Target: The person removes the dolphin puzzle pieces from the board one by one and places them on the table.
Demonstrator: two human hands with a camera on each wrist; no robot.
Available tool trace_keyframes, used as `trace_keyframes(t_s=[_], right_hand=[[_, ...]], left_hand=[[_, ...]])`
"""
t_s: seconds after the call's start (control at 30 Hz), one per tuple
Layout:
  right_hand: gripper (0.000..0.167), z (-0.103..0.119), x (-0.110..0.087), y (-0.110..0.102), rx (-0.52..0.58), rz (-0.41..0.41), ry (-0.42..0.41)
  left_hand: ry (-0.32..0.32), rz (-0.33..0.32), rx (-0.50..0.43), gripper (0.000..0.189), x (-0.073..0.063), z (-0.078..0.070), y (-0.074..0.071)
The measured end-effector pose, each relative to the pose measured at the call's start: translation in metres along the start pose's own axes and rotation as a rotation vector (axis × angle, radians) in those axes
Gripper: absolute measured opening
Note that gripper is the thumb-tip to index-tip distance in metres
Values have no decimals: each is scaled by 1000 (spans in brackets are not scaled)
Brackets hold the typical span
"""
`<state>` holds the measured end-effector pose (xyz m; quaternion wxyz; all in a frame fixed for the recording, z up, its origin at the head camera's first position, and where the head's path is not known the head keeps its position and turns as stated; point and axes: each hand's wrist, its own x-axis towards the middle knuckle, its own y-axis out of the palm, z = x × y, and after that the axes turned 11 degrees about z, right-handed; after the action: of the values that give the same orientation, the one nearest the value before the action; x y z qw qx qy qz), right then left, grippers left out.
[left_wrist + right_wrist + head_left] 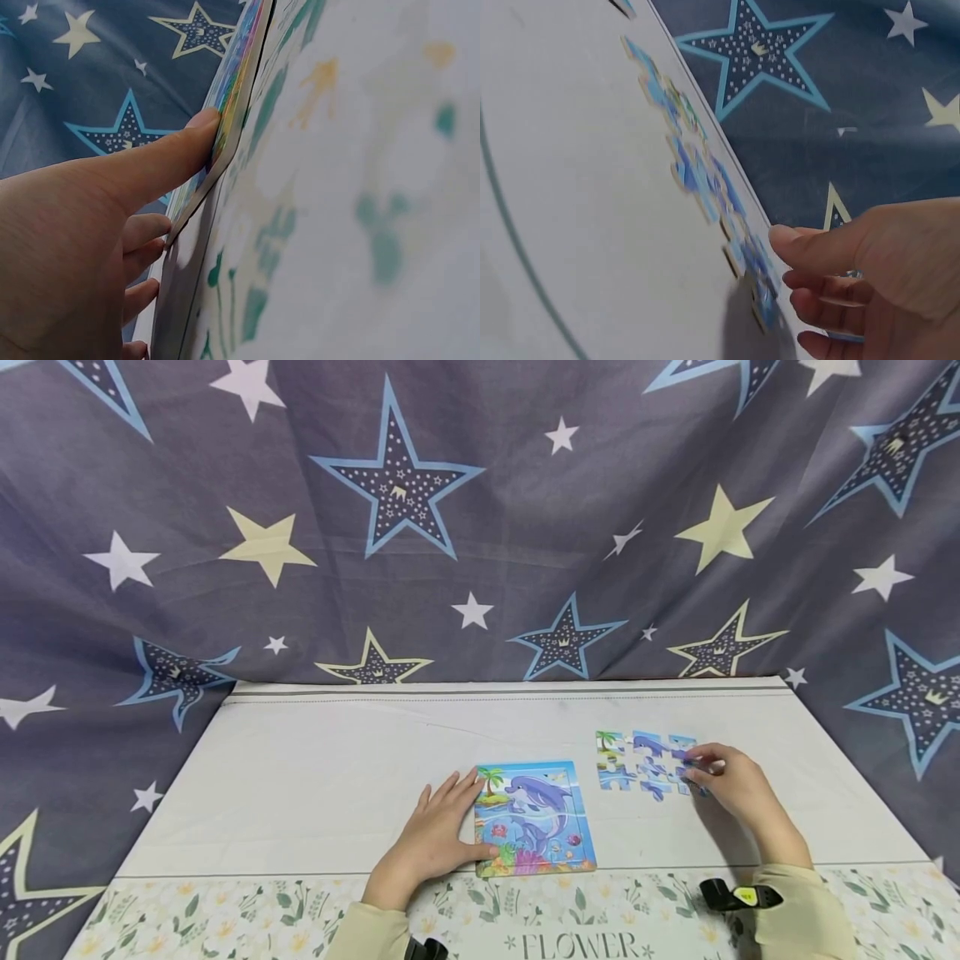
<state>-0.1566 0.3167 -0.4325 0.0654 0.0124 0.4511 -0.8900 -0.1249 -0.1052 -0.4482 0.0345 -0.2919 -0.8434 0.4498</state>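
Note:
My left hand (435, 839) lies at the left side of a square dolphin picture puzzle (536, 818). In the left wrist view its thumb presses on the puzzle's printed face near a corner, while the other fingers spread along the edge. A group of loose jigsaw pieces (652, 766) lies flat on the table to the right, in rough rows with gaps between them. Over the right end of this group, my right hand (738, 781) hovers with thumb and fingers bent and apart. The right wrist view shows the pieces (705, 180) beneath the fingertips and nothing between them.
A white table cover (322, 777) with a floral front strip (262, 910) lettered FLOWER lies under everything. Behind and at both sides hangs a dark star-patterned cloth (487, 527). Another small piece (622, 7) shows at the top of the right wrist view.

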Motion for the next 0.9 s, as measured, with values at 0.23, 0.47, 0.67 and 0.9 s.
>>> trace_keyframes(t_s=[0.23,0.47,0.67,0.9], right_hand=[[22,24,3,5,58,-84,-104],[22,57,3,13,93,-57,-164],[23,85,1,27,150,-1,-215],[18,107,1,50,207,27,-268]], left_hand=[[13,12,-8,95,-1,0,-2],[31,29,-29,98,-2,1,-4],[68,49,-44,106,-4,4,-7],[87,68,-60,113,-3,9,-8]])
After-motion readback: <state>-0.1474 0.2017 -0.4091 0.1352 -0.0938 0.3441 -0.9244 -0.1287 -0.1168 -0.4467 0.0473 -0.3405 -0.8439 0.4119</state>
